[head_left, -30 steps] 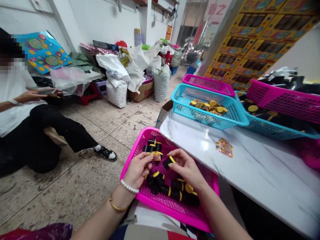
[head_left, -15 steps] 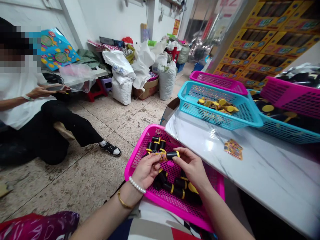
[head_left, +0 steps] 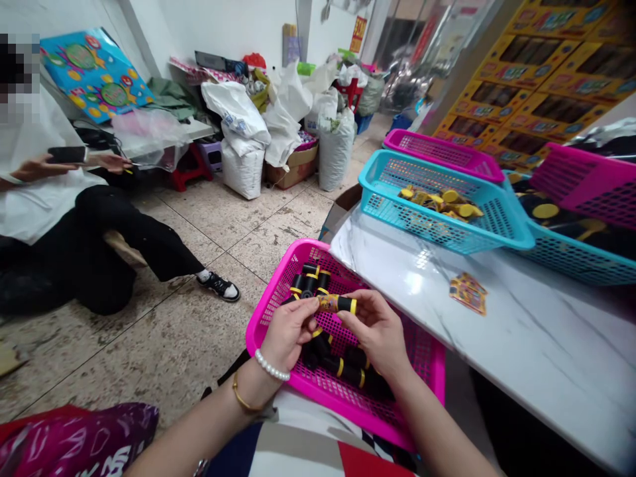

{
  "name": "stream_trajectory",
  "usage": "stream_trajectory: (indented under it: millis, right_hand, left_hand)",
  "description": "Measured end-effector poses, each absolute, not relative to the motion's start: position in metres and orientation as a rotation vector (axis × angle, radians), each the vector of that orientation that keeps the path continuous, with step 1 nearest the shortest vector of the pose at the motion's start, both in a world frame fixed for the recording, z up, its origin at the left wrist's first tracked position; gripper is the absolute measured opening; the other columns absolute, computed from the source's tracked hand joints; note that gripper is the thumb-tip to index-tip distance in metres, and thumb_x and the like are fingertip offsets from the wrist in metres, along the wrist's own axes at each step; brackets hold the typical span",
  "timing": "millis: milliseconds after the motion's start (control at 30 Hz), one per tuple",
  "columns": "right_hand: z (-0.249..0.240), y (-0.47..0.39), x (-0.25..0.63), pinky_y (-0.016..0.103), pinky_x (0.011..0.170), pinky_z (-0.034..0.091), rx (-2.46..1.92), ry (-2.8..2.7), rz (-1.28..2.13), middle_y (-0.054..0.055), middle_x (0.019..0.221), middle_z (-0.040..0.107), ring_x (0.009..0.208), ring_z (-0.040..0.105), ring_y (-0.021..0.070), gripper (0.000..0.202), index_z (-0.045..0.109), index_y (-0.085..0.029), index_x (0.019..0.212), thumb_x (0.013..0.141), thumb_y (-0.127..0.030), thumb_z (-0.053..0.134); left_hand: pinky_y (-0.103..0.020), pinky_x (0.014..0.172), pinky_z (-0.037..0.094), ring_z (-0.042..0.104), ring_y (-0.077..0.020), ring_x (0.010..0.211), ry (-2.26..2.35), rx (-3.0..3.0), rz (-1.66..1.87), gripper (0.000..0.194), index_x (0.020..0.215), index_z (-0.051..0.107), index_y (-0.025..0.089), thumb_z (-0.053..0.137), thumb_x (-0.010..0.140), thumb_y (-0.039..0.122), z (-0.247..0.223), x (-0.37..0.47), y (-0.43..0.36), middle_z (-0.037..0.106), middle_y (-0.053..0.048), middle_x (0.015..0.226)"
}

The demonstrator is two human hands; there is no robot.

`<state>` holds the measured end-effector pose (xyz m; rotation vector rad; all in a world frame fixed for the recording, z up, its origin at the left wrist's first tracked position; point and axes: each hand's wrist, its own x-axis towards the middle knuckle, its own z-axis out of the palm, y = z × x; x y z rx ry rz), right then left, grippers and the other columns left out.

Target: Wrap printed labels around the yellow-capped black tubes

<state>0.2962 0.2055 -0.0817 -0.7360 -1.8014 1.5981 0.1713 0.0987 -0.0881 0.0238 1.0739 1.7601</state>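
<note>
Black tube (head_left: 344, 304) with patterned section (head_left: 328, 303), head view: held over pink basket (head_left: 272, 285), pinched at patterned end by left hand (head_left: 287, 333), at yellow rim (head_left: 353, 306) by right hand (head_left: 380, 331), fingers drawn in. Hold straight; press lightly.

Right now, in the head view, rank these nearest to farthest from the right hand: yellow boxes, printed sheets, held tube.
1. Held tube: in the grip of the right hand.
2. Printed sheets: on the white table, to the hand's right.
3. Yellow boxes: stacked farther off, at upper right.
</note>
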Motion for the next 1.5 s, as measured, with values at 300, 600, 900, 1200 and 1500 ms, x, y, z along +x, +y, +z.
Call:
stream_trajectory:
  millis: [300,600,900,1200,1500]
  right_hand:
    - [-0.077,0.212,0.300,0.033,0.079,0.056,-0.569,-1.955,1.630,0.006,0.105,0.063,0.090,0.064,0.0191,0.028,0.066,-0.024,0.109,0.081,-0.027,0.069]
    - [-0.069,0.216,0.309,0.035,0.080,0.056,-0.440,-2.273,1.169,0.005,0.099,0.068,0.087,0.065,0.0202,0.025,0.066,-0.026,0.107,0.082,-0.024,0.067]
    - [-0.084,0.210,0.300,0.036,0.075,0.058,-0.653,-1.965,1.606,0.005,0.086,0.073,0.078,0.069,0.0207,0.023,0.072,-0.022,0.092,0.072,-0.033,0.078]
    - [-0.083,0.220,0.310,0.034,0.079,0.057,-0.554,-1.830,2.074,0.005,0.111,0.067,0.089,0.067,0.0180,0.037,0.069,-0.028,0.111,0.075,-0.032,0.076]
    - [-0.073,0.211,0.306,0.036,0.082,0.056,-0.456,-1.892,1.794,0.006,0.104,0.065,0.095,0.064,0.0206,0.015,0.077,-0.027,0.090,0.076,-0.023,0.076]
  left_hand:
    - [-0.020,0.045,0.040,0.058,-0.0113,0.057,1.134,0.303,1.590,0.039,0.096,0.067,0.010,0.082,0.067,0.032,-0.079,0.161,0.097,0.064,-0.004,0.073]
    - [-0.021,0.052,0.046,0.063,-0.0134,0.065,1.175,0.352,1.547,0.047,0.109,0.064,0.013,0.080,0.069,0.032,-0.076,0.166,0.098,0.068,-0.007,0.085]
    - [-0.023,0.068,0.049,0.063,-0.0143,0.076,1.428,0.640,1.632,0.026,0.097,0.072,0.015,0.075,0.075,0.027,-0.077,0.171,0.098,0.070,-0.007,0.089]
    - [-0.017,0.037,0.036,0.052,-0.0085,0.040,1.252,0.505,1.458,0.043,0.099,0.056,0.015,0.067,0.079,0.052,-0.083,0.170,0.099,0.063,0.000,0.060]
    - [-0.013,0.031,0.031,0.046,-0.0048,0.035,1.066,0.302,1.429,0.041,0.077,0.054,0.015,0.073,0.073,0.051,-0.079,0.173,0.096,0.059,0.002,0.053]
